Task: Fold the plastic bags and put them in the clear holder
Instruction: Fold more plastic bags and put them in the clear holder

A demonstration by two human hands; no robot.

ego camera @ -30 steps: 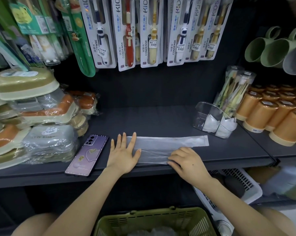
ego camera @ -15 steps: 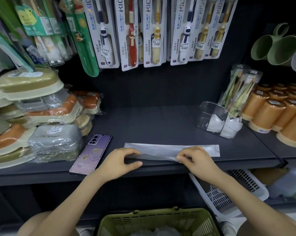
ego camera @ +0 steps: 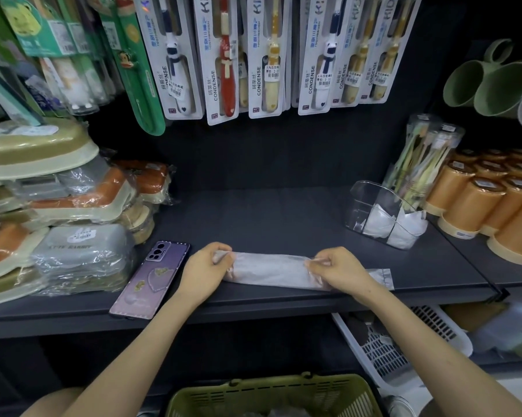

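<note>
Plastic is what I am working with: a thin, see-through plastic bag (ego camera: 271, 270) is lying along the front edge of the shelf (ego camera: 268, 218), near the middle, flattened into a long strip.

I am holding it with both hands. The left hand (ego camera: 204, 270) is curling its fingers round the left end of the strip. The right hand (ego camera: 338, 272) is pinching it further along, so a short tail is sticking out toward the right edge.

I am using a hand on each side, I think, because the plastic is slippery and would spring open if I let go. The shelf is giving me a hard, flat place to press the fold on.

The clear holder (ego camera: 371, 206) is standing toward the right end of the shelf, further back and well apart from the strip. Folded white bags (ego camera: 377, 224) are sitting in it. It is probably there so the right hand can reach it easily.

A purple phone (ego camera: 151, 278) is lying just beside the left hand, not touching the bag. To me the strip is looking too long to go in yet.
</note>
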